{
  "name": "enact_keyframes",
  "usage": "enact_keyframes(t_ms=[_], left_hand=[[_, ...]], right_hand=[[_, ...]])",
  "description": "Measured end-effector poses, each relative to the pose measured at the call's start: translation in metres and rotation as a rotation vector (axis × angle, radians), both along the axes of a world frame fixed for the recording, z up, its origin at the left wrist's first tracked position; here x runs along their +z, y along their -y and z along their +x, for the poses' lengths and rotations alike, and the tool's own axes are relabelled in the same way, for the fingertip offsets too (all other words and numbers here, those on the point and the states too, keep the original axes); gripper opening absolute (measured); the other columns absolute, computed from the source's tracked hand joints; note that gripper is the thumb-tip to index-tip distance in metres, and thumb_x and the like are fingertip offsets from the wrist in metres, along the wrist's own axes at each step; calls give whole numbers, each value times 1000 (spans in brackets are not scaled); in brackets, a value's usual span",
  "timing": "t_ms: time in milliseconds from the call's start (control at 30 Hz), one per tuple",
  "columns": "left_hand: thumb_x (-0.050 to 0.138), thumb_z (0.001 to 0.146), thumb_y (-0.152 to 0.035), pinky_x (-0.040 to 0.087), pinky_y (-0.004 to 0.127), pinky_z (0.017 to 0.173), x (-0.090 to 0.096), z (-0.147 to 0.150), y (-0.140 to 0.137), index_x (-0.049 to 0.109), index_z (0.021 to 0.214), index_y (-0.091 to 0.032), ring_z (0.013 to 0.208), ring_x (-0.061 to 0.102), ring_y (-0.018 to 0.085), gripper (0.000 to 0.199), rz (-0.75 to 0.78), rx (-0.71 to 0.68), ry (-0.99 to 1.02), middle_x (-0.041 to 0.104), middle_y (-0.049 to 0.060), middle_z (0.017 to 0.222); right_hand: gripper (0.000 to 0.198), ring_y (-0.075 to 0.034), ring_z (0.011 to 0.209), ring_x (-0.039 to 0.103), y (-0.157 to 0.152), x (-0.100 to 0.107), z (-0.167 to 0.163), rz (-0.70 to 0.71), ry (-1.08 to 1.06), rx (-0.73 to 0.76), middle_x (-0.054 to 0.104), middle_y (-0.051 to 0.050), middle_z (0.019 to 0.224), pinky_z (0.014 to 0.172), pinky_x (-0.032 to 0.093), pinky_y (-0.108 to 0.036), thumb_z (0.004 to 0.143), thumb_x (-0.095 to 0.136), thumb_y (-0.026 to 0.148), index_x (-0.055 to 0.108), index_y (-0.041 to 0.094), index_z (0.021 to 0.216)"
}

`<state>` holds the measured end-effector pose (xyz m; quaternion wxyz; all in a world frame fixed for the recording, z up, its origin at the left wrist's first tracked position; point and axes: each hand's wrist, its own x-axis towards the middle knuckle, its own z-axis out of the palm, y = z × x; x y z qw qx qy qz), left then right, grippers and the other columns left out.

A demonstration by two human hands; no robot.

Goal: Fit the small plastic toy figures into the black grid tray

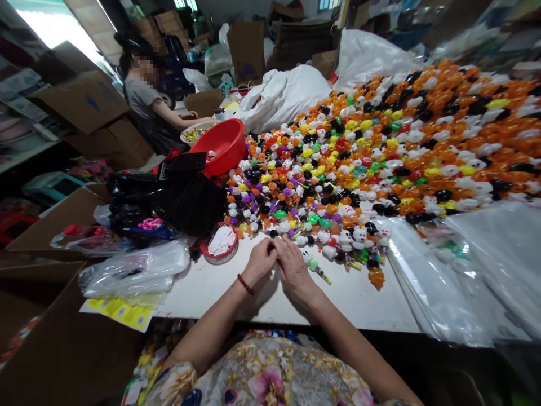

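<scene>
My left hand (260, 260), with a bead bracelet (245, 284) at the wrist, is closed with its fingers curled near the front edge of the pile. My right hand (297, 269) meets it at the fingertips, its fingers bent and pressed together. Whatever they pinch between them is too small and covered to name. Just right of my right hand lies a small toy with a white head, a green part and a clear tube of coloured bits (321, 273). Beyond both hands spreads a big heap of small plastic figures (338, 152) in orange, white, black, yellow and purple.
A red mesh basket (220, 259) holds white paper slips. Behind it are black plastic bags (190, 197) and a red basin (224, 149). Clear plastic bags lie left (139, 265) and right (426, 276) on the white table (359, 307). Another person (147, 107) works at the back left.
</scene>
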<state>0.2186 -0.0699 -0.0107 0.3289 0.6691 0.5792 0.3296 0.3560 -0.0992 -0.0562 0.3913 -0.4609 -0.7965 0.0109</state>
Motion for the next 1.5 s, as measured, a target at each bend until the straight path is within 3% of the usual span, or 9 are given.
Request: enact_keyframes(t_ms=[133,267,433,567,633,800,1067,1267,1500], left_hand=[[40,95,-22,51,30,78,6,9,-20,62,89,-19,79,60,17,22,114,-110,-50,64,4,84],[48,83,-4,48,32,98,16,21,-81,60,122,-18,114,59,22,43,220,-205,-323,58,12,128],[57,78,-5,51,29,86,19,25,-124,64,114,-22,99,66,21,40,80,-428,-563,60,8,117],[56,85,-14,52,29,79,12,18,-104,57,105,-21,86,65,17,22,101,-125,-129,62,5,101],[52,91,-26,51,27,66,10,15,-82,51,104,-22,70,62,14,13,-40,36,214,60,0,83],[54,89,-50,42,21,52,16,15,-22,45,90,-22,53,52,8,30,-385,29,772,59,-2,73],[60,83,-62,36,22,53,16,24,14,46,90,-22,56,47,8,43,-465,-83,864,49,-5,69],[50,90,-60,38,25,56,16,30,23,43,89,-22,55,44,9,39,-464,-123,728,46,-5,67],[44,93,-56,35,26,55,12,29,27,44,86,-22,56,40,11,35,-382,-149,494,43,-5,66]], right_hand=[[49,-27,109,65,2,2,13,-89,-103,-64,68,-17,120,94,55,-47,98,37,19,43,18,147],[38,-26,100,68,15,6,21,-219,-217,-50,71,-14,111,87,58,-42,98,48,31,57,20,133],[37,-24,99,69,32,16,29,-380,-290,-7,72,-12,108,88,58,-40,97,48,31,61,19,129],[41,-24,110,66,35,22,37,-472,-359,-93,70,-11,119,96,54,-41,96,45,29,57,22,134],[42,-24,108,67,34,25,38,-498,-399,-151,71,-11,118,93,56,-41,95,45,30,56,22,135],[37,-24,106,69,29,36,34,-406,-414,-121,72,-10,119,92,57,-40,96,47,31,62,22,128],[36,-22,101,69,34,44,34,-335,-356,-48,73,-10,112,90,57,-37,99,45,30,63,22,129],[30,-23,101,69,40,45,41,-299,-326,-77,73,-11,110,90,57,-37,98,46,30,64,19,120],[16,-20,76,69,47,50,46,-523,-345,-120,73,-6,88,69,56,-31,93,52,32,59,21,101]])
